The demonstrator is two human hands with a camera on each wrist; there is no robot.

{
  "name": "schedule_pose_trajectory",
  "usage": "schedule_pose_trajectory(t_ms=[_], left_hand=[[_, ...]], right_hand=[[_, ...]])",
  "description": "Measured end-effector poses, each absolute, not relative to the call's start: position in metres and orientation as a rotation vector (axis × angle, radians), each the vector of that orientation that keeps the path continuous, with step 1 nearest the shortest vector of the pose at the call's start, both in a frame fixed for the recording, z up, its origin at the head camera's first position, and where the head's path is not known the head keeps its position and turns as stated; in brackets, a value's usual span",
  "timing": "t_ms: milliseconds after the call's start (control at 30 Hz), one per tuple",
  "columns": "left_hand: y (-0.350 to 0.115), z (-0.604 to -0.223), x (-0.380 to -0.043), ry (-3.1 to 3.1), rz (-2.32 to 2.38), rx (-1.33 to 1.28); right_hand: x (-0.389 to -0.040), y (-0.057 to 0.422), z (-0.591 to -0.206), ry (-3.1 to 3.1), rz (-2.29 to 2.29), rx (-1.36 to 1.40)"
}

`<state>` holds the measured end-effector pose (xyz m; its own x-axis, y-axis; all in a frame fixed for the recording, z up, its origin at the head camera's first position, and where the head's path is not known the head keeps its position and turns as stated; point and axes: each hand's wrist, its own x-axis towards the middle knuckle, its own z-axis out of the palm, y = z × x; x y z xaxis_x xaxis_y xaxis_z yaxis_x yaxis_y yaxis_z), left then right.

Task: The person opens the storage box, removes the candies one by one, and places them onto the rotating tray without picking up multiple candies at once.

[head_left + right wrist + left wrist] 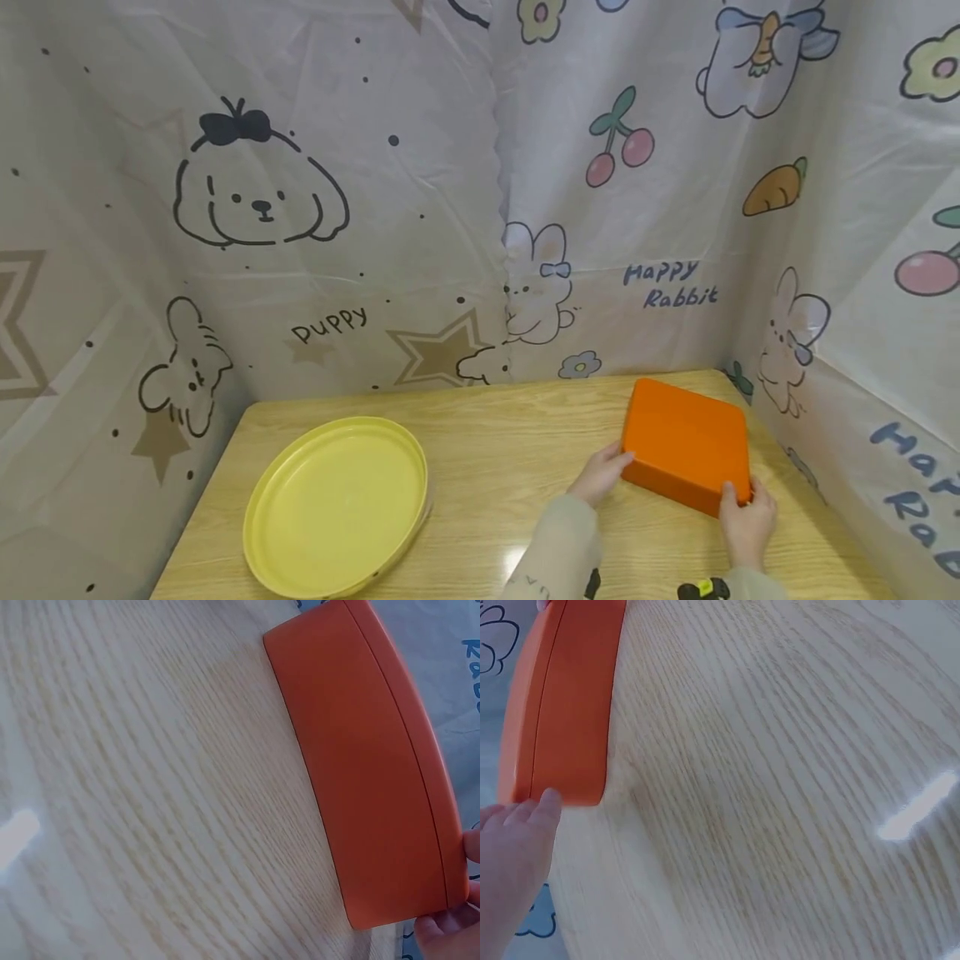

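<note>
A flat orange box with rounded corners is at the right of the wooden table, a thin seam running along its side near the top. My left hand grips its left end; in the left wrist view, fingertips touch that end. At the right front corner, my right hand holds the box, thumb on the near side and fingers around the right. The right wrist view shows the orange side with finger and thumb at its lower corner. Both hands partly hide the box's ends.
To the left stands a round yellow tray with a raised rim. Bare wooden tabletop lies between tray and box. Printed cloth hangs behind the table and along both sides, close to the box's right.
</note>
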<state>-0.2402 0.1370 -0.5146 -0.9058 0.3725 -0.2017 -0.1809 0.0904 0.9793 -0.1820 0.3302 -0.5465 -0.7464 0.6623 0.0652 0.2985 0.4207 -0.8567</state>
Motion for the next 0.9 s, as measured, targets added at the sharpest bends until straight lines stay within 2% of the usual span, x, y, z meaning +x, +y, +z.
schedule_pose_trajectory(t_ms=[567, 900], left_hand=[[0.133, -0.513, -0.24, 1.92, 1.84, 0.152], [0.137, -0.522, -0.232, 1.993, 2.008, 0.11]], right_hand=[[-0.182, 0.324, -0.543, -2.227, 1.336, -0.836], [-0.177, 0.326, -0.544, -2.215, 1.407, -0.83]])
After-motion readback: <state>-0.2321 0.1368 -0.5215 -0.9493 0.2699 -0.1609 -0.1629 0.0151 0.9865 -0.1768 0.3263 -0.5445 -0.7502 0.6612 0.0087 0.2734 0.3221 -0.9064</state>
